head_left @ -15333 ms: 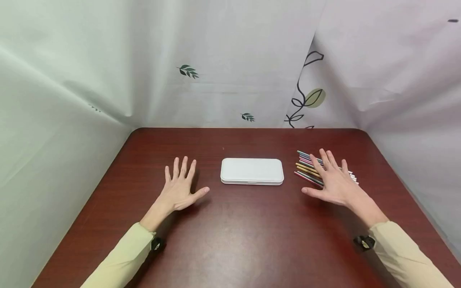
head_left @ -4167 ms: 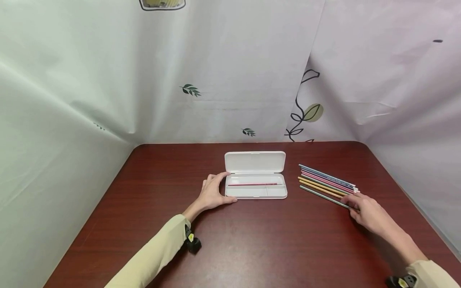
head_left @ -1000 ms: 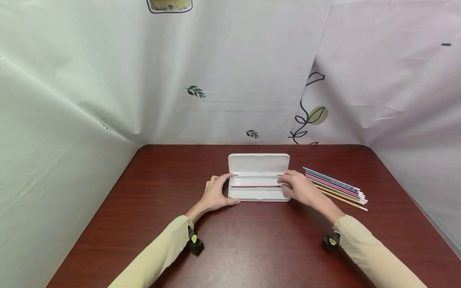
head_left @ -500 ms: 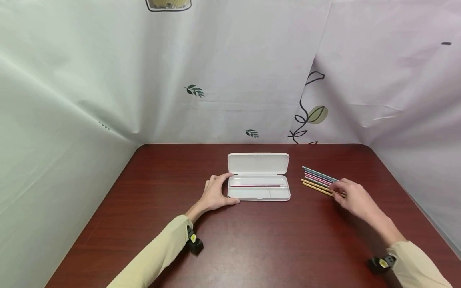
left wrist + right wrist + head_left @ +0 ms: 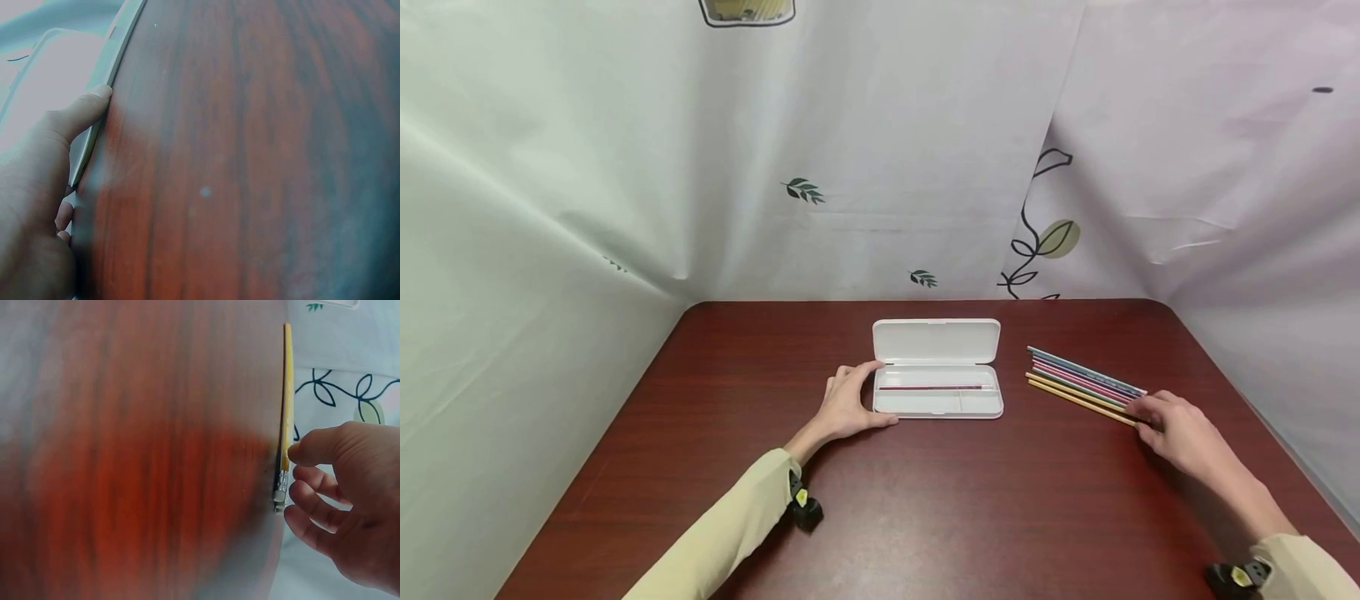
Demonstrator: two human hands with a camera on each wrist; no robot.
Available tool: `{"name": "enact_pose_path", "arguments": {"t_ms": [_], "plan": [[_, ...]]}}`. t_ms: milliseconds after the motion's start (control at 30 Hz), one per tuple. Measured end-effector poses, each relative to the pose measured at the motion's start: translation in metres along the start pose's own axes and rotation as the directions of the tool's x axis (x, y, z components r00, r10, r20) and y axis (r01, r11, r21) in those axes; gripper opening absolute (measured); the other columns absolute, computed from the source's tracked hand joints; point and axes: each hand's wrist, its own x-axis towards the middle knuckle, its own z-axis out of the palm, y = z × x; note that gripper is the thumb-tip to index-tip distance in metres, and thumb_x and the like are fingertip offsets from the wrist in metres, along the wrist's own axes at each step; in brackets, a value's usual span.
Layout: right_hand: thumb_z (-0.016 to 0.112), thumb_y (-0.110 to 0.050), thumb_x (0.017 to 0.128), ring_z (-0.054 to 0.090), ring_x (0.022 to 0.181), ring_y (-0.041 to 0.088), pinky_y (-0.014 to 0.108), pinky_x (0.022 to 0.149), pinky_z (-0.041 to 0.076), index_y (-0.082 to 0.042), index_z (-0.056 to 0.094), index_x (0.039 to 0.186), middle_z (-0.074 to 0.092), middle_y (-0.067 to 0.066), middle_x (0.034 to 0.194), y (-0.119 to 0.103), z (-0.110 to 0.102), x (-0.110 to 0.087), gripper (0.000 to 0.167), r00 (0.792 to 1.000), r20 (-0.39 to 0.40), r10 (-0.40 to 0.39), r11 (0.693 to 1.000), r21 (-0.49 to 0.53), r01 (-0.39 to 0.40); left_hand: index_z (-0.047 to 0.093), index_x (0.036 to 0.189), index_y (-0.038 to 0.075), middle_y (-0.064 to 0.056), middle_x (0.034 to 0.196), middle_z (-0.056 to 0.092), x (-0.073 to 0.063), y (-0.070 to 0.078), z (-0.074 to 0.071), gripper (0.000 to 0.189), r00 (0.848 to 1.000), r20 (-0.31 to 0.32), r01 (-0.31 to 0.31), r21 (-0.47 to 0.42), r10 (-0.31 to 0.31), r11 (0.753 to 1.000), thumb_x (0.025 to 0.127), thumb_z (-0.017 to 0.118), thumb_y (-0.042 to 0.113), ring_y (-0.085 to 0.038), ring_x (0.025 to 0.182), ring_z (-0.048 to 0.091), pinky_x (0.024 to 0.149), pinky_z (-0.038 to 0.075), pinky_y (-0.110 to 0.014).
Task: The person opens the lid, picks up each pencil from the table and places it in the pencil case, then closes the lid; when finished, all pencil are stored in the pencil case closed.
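A white pencil case (image 5: 938,403) lies with its lid (image 5: 937,342) raised, a red pencil (image 5: 931,387) in its long rear compartment. My left hand (image 5: 842,406) grips the case's left end, thumb at the front edge and fingers toward the hinge; the thumb (image 5: 87,112) presses the rim in the left wrist view. To the right, several coloured pencils (image 5: 1078,367) lie slanted side by side. My right hand (image 5: 1180,433) is at their eraser ends, where thumb and fingers pinch the nearest yellow pencil (image 5: 287,394); its eraser end shows past the thumb in the right wrist view.
The dark red wooden table (image 5: 880,517) reaches back to a pale patterned curtain (image 5: 880,208), which also runs along both sides. A short front compartment divides off at the case's right. Dark devices (image 5: 807,510) are strapped to both wrists.
The case was closed at first and now stands open with a red pencil inside. Over the last second my right hand left the case and moved right to the pencils' eraser ends. Fewer pencils lie there.
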Motion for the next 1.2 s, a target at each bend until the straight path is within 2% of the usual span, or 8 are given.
{"name": "enact_pose_path", "arguments": {"t_ms": [300, 700, 933, 1067, 1200], "plan": [[0.078, 0.006, 0.07, 0.049, 0.068, 0.013, 0.037, 0.056, 0.041, -0.006, 0.071, 0.095, 0.057, 0.0, 0.084, 0.001, 0.002, 0.004, 0.029, 0.999, 0.029, -0.017, 1.0, -0.017, 0.018, 0.051, 0.144, 0.015, -0.006, 0.129, 0.059, 0.001, 0.0, 0.0, 0.092, 1.0, -0.01, -0.008, -0.005, 0.008, 1.0, 0.066, 0.091, 0.043, -0.027, 0.113, 0.044, 0.096, 0.03, -0.047], [0.077, 0.006, 0.073, 0.056, 0.074, 0.024, 0.044, 0.059, 0.045, -0.004, 0.071, 0.096, 0.062, 0.009, 0.089, -0.004, 0.001, 0.01, 0.026, 0.994, 0.106, 0.019, 0.999, -0.03, -0.016, 0.05, 0.144, 0.015, -0.007, 0.129, 0.06, 0.004, 0.001, -0.003, 0.092, 1.0, -0.009, -0.01, -0.002, 0.01, 1.0, 0.066, 0.091, 0.043, -0.028, 0.114, 0.044, 0.096, 0.03, -0.047], [0.076, 0.007, 0.076, 0.056, 0.074, 0.026, 0.045, 0.06, 0.046, -0.003, 0.071, 0.097, 0.063, 0.012, 0.091, -0.004, 0.0, 0.012, 0.023, 0.987, 0.157, 0.046, 0.999, -0.018, -0.044, 0.05, 0.145, 0.015, -0.006, 0.13, 0.059, 0.005, 0.001, -0.003, 0.092, 1.0, -0.01, -0.012, 0.001, 0.012, 1.0, 0.067, 0.09, 0.043, -0.027, 0.114, 0.044, 0.096, 0.03, -0.047], [0.076, 0.007, 0.075, 0.058, 0.074, 0.025, 0.045, 0.06, 0.047, -0.005, 0.071, 0.096, 0.064, 0.009, 0.092, -0.006, 0.001, 0.011, 0.025, 0.99, 0.135, 0.028, 1.0, -0.005, -0.027, 0.049, 0.145, 0.015, -0.006, 0.131, 0.059, 0.003, 0.001, -0.002, 0.092, 1.0, -0.004, -0.011, 0.001, 0.011, 1.0, 0.067, 0.09, 0.044, -0.027, 0.114, 0.044, 0.096, 0.03, -0.047], [0.078, 0.008, 0.072, 0.06, 0.074, 0.022, 0.042, 0.061, 0.049, -0.008, 0.073, 0.095, 0.064, 0.004, 0.092, -0.012, 0.003, 0.012, 0.028, 0.997, 0.076, -0.032, 0.999, -0.006, 0.033, 0.05, 0.144, 0.014, -0.005, 0.132, 0.058, -0.001, 0.001, -0.001, 0.092, 1.0, -0.002, -0.012, -0.005, 0.012, 1.0, 0.066, 0.091, 0.043, -0.027, 0.113, 0.044, 0.094, 0.031, -0.046]]}}
